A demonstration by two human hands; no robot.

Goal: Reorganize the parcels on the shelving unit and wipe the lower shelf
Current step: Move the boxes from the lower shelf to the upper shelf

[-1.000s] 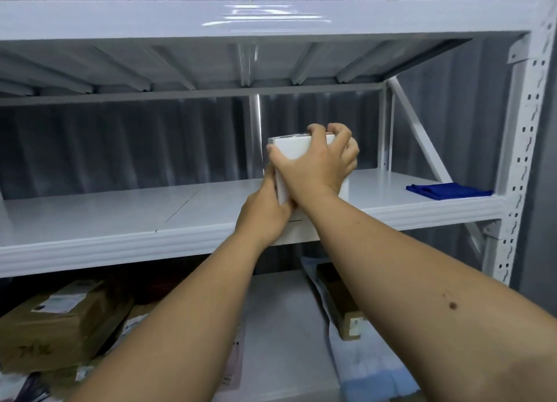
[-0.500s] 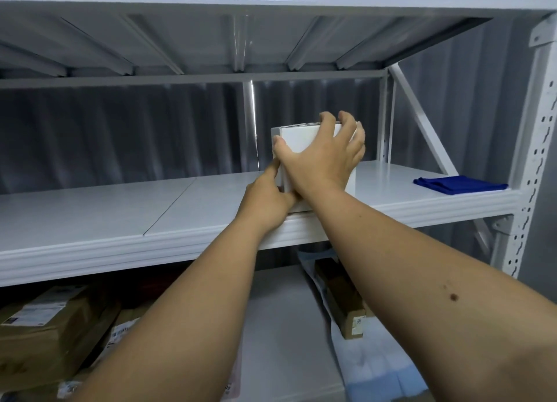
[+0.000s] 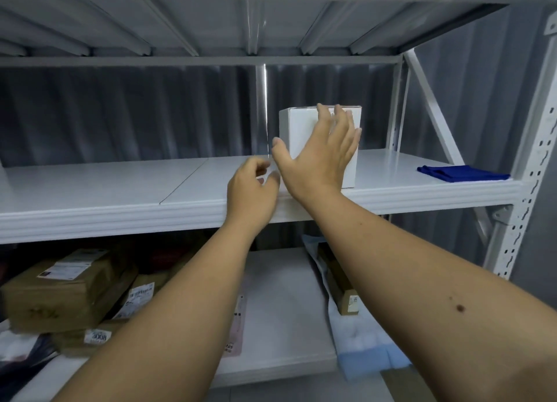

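On the middle shelf of the white metal shelving unit, a plain white carton stands upright, set a little back from the front lip and right of centre. From where I stand, the person's right hand is spread in front of the carton's near face, fingers straight and fanned, thumb out to the left; whether the fingertips rest on the cardboard or hang just off it, I cannot tell. The left hand sits lower and to the left, by the shelf's front edge and beside the carton's bottom left corner, its fingers loosely curled with nothing in them. Both bare forearms reach up from below.

Farther right on the same shelf, well apart from the carton, a folded blue cloth lies flat near the perforated upright.

Down on the lower shelf, brown cardboard parcels with white shipping labels are piled at the left, one leaning across others. A long narrow brown box lies at the right on a pale blue padded mailer, which overhangs the shelf's front edge. A flat pinkish packet lies near the middle, partly hidden by the left forearm. Grey corrugated wall closes off the back.
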